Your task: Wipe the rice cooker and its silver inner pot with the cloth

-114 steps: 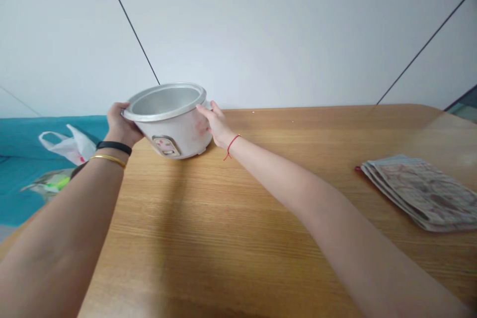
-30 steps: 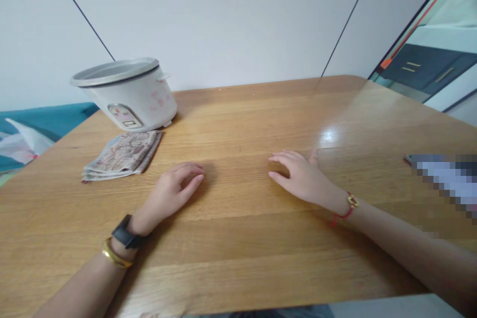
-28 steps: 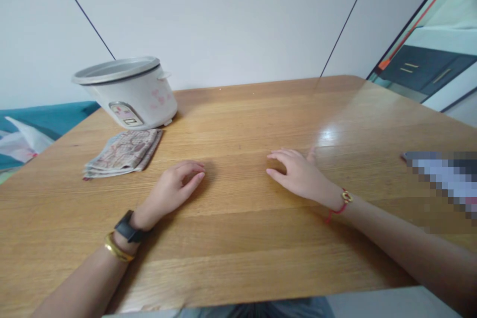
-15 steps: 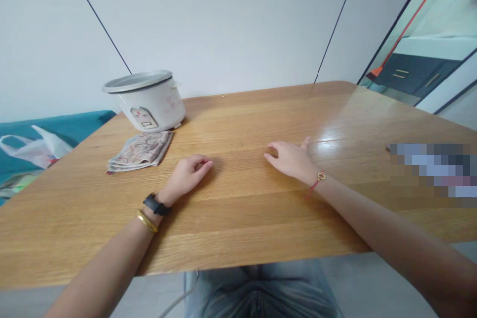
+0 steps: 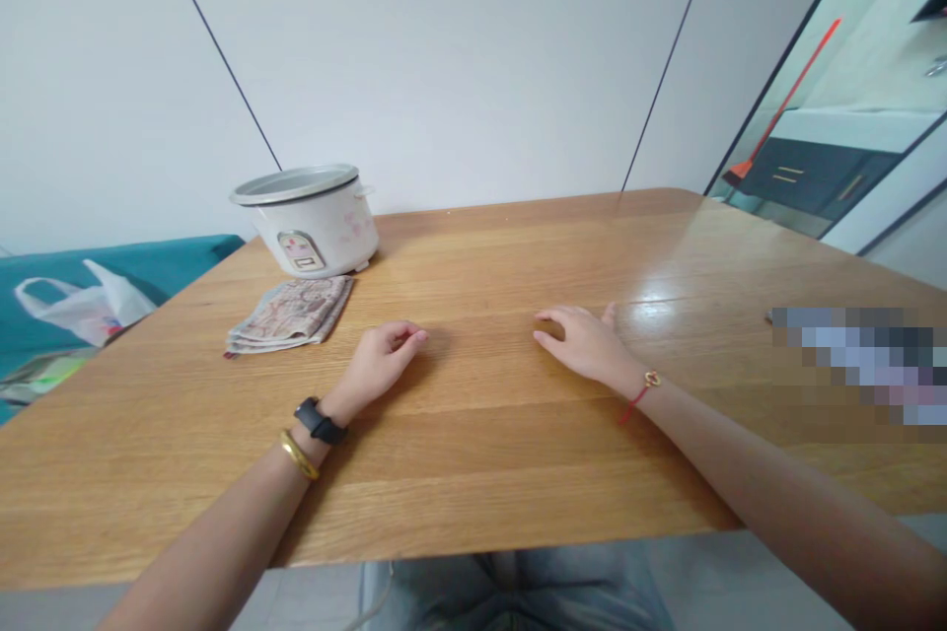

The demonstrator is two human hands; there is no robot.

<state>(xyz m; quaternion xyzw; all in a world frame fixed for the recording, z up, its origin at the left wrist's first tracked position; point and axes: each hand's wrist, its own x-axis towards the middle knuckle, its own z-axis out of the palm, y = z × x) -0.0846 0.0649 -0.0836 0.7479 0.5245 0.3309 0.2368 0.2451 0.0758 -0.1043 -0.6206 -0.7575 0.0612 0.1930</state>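
My left hand (image 5: pixel 383 364) rests on the wooden table (image 5: pixel 503 454) near its middle, fingers loosely curled under, holding nothing. My right hand (image 5: pixel 583 343) lies on the table a little to the right, fingers bent and spread, also holding nothing. A white rice cooker pot (image 5: pixel 311 219) without a lid stands at the far left of the table. A folded patterned cloth (image 5: pixel 291 313) lies just in front of it, to the left of my left hand.
A blurred-out flat object (image 5: pixel 858 360) lies at the table's right edge. A teal surface (image 5: pixel 148 261) with a white plastic bag (image 5: pixel 78 308) is beyond the left edge. White wall panels stand behind; a doorway opens at the right.
Earlier both hands held the rice cooker at the far left; now it stands alone with the cloth in front of it. Over the last second the hands stayed resting; only the view shifted.
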